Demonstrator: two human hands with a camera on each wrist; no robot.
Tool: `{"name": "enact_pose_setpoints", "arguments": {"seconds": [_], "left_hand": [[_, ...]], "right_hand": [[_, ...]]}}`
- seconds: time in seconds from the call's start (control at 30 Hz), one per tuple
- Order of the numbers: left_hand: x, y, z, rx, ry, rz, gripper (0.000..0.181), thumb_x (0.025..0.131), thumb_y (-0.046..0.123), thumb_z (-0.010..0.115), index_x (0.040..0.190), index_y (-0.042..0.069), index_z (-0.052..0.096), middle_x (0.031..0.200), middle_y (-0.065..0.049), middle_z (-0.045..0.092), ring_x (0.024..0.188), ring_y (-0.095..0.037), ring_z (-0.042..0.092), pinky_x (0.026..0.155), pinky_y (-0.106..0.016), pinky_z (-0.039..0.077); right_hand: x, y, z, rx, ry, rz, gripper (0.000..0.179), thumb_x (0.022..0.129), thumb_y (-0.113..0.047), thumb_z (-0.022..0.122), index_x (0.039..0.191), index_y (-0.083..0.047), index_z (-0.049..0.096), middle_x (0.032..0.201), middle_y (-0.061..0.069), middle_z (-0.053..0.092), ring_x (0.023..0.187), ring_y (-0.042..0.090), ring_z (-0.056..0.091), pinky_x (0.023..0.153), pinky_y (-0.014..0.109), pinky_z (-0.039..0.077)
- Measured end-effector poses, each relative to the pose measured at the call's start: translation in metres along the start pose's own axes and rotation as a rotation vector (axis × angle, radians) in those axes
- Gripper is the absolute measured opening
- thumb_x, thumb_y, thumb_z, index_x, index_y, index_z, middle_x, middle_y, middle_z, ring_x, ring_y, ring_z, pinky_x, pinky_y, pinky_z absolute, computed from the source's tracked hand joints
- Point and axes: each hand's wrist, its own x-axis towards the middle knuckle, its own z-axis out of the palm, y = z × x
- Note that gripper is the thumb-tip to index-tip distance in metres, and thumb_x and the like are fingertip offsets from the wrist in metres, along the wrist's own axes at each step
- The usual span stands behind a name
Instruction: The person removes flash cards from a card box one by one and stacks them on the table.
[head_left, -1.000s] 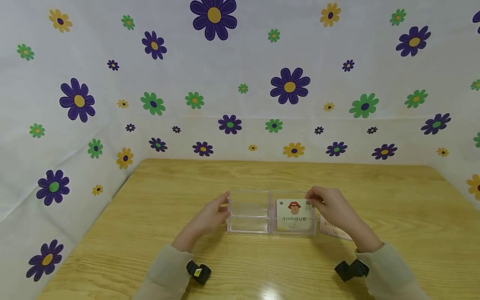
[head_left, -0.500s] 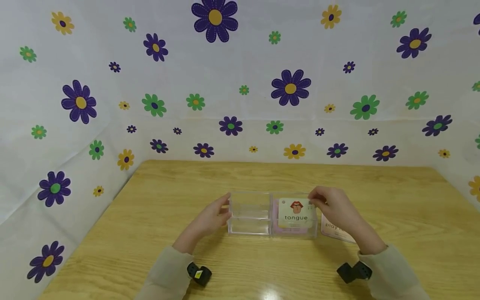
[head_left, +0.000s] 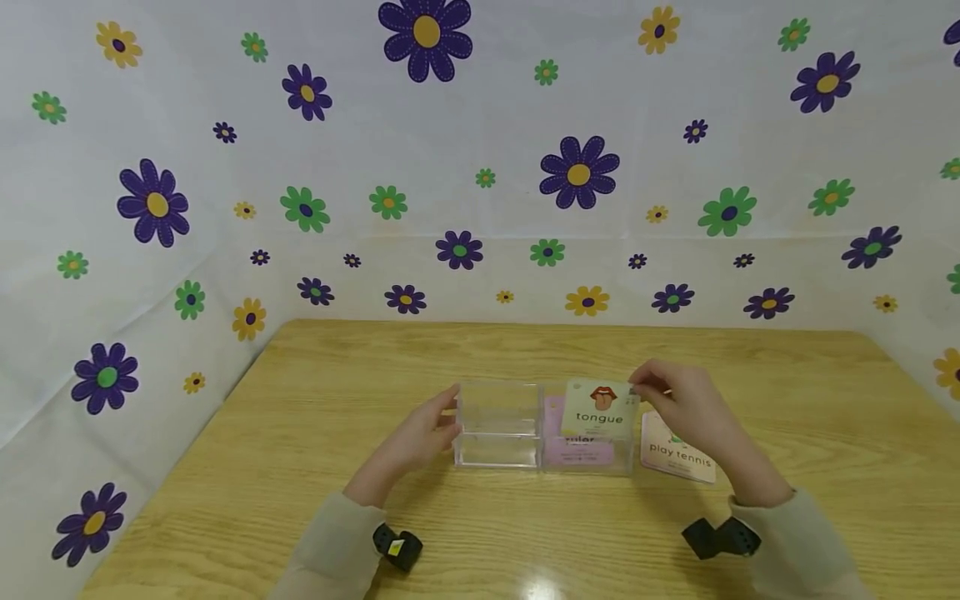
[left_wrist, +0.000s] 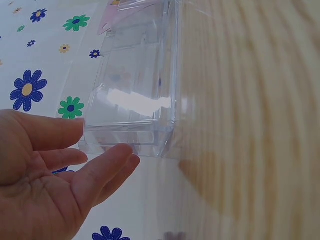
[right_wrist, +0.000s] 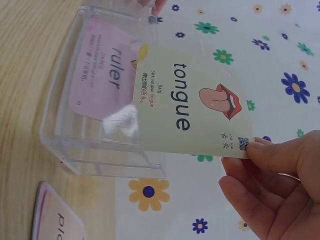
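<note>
In the head view, my right hand (head_left: 684, 404) pinches the corner of a pale green "tongue" flashcard (head_left: 600, 408) between thumb and fingers. The card is tilted and raised partly above the right compartment of a clear plastic box (head_left: 498, 451). A pink "ruler" flashcard (right_wrist: 102, 70) lies in that compartment, partly covered by the tongue card. At the box's left end is my left hand (head_left: 417, 435), its fingertips touching the end wall. The left wrist view shows this hand (left_wrist: 55, 175) with fingers extended and loosely bent at the clear end.
Right of the box, a "play tennis" flashcard (head_left: 678, 450) lies on the wooden table (head_left: 375, 358), apparently on top of others. A flower-print cloth (head_left: 480, 125) hangs behind the table and at both sides. The box's left compartment (head_left: 498, 408) holds no cards.
My right hand has lifted the tongue card up and to the right, uncovering the ruler card beneath. More of the play tennis card shows. My left hand has stayed at the box's end.
</note>
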Motion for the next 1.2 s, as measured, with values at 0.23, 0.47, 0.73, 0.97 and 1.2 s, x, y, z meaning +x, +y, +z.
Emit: {"name": "enact_pose_setpoints", "arguments": {"seconds": [0.23,0.47,0.73,0.97,1.2], "left_hand": [[0.000,0.000,0.001,-0.003,0.000,-0.004,0.055,0.090,-0.003,0.044,0.138,-0.005,0.019,0.131,-0.026,0.036,0.113,-0.039,0.043,0.078,-0.041,0.048],[0.001,0.001,0.001,-0.003,-0.001,-0.014,0.055,0.090,-0.004,0.045,0.138,-0.005,0.019,0.130,-0.026,0.036,0.113,-0.038,0.043,0.078,-0.042,0.048],[0.001,-0.001,0.001,-0.004,-0.004,-0.019,0.055,0.090,-0.004,0.045,0.138,-0.004,0.020,0.129,-0.027,0.036,0.112,-0.039,0.044,0.078,-0.042,0.048],[0.003,-0.002,0.002,0.015,0.004,-0.024,0.055,0.090,-0.002,0.046,0.138,-0.003,0.021,0.129,-0.027,0.037,0.112,-0.039,0.044,0.077,-0.041,0.048],[0.003,-0.003,0.000,0.025,0.007,-0.023,0.054,0.090,-0.002,0.045,0.139,-0.001,0.021,0.129,-0.027,0.037,0.112,-0.038,0.044,0.079,-0.040,0.048]], "right_hand": [[-0.005,-0.002,-0.014,0.014,0.033,-0.003,0.007,0.083,0.004,0.057,0.087,0.000,0.062,0.080,0.008,0.063,0.073,0.022,0.060,0.059,0.032,0.050],[-0.006,0.008,-0.032,0.025,0.005,0.033,0.006,0.084,0.003,0.056,0.088,0.002,0.060,0.080,0.009,0.061,0.071,0.022,0.059,0.058,0.027,0.049],[-0.008,0.023,-0.048,0.025,-0.070,0.136,0.009,0.086,-0.001,0.053,0.092,0.004,0.059,0.081,0.009,0.060,0.072,0.019,0.057,0.061,0.029,0.049],[-0.007,0.024,-0.051,0.003,-0.103,0.149,0.008,0.085,0.000,0.055,0.090,0.005,0.059,0.079,0.008,0.060,0.069,0.021,0.056,0.060,0.031,0.048],[-0.009,0.033,-0.060,0.005,-0.145,0.170,0.008,0.085,0.002,0.053,0.089,0.005,0.059,0.078,0.008,0.059,0.068,0.020,0.055,0.060,0.030,0.049]]}}
